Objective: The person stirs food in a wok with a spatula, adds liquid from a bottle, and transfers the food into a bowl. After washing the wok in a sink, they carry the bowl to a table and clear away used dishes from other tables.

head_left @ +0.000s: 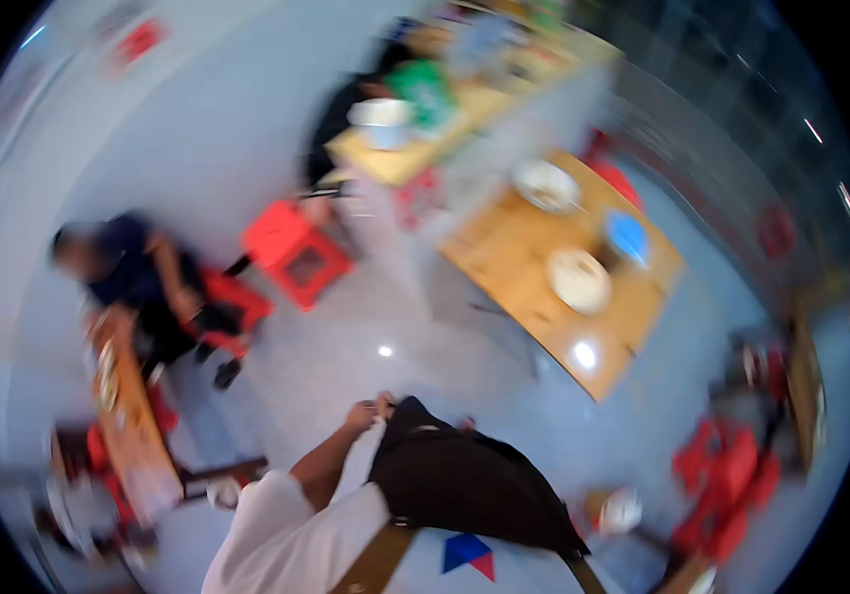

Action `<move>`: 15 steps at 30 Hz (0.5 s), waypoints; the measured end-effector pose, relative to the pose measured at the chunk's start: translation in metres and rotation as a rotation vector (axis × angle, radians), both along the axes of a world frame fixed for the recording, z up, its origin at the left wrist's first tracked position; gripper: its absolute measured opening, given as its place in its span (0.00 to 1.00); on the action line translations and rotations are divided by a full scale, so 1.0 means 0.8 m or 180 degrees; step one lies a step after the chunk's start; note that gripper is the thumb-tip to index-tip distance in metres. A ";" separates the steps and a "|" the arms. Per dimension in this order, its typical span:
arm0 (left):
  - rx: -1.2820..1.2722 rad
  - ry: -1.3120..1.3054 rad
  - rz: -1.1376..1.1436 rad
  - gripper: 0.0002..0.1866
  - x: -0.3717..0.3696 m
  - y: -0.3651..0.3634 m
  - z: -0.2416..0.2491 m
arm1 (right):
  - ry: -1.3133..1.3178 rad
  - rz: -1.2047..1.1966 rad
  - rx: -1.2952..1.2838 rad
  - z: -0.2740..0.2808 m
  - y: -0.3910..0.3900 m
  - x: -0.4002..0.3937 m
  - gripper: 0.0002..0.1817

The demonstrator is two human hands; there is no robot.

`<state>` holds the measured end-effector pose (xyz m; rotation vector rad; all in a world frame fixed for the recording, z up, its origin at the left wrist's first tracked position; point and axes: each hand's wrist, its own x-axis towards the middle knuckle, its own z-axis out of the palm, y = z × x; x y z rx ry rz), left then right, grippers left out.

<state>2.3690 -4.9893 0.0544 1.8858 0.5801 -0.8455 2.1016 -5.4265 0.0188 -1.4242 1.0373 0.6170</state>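
Note:
My left hand (363,413) is in front of my body, beside the upper left edge of a dark brown apron (464,475). Its fingers are small and blurred, so I cannot make out whether they grip the apron's edge or only lie next to it. The apron bulges outward over a white shirt with brown straps and a blue and red patch (467,554). No part of my right hand can be made out; the apron may cover it.
Ahead to the right stands a wooden table (504,252) bearing bowls and a blue container (627,238). Beyond it is a counter (400,168) with a white bucket (381,121). Red stools (296,252) and a seated person (138,262) are on the left. Another person leans at the counter.

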 end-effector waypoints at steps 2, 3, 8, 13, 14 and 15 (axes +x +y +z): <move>0.0050 0.0049 -0.0157 0.17 -0.007 -0.005 -0.018 | 0.0074 -0.0384 -0.0097 0.015 -0.005 -0.036 0.13; 0.0084 0.0256 -0.0036 0.18 -0.009 -0.017 -0.009 | 0.0106 -0.0526 -0.0108 0.020 -0.009 -0.049 0.13; -0.0027 0.0483 -0.0266 0.19 -0.024 -0.028 -0.008 | 0.0368 -0.0699 -0.0194 0.031 -0.016 -0.097 0.13; 0.0081 0.0594 -0.0301 0.16 0.010 -0.051 -0.046 | 0.0583 -0.0326 -0.0401 0.034 -0.030 -0.128 0.13; 0.0023 0.0595 -0.0318 0.16 0.023 -0.061 -0.059 | 0.0596 -0.0224 -0.0430 0.034 -0.033 -0.130 0.13; 0.0057 0.0684 -0.0524 0.13 0.037 -0.073 -0.068 | 0.0592 -0.0138 -0.0491 0.038 -0.040 -0.127 0.13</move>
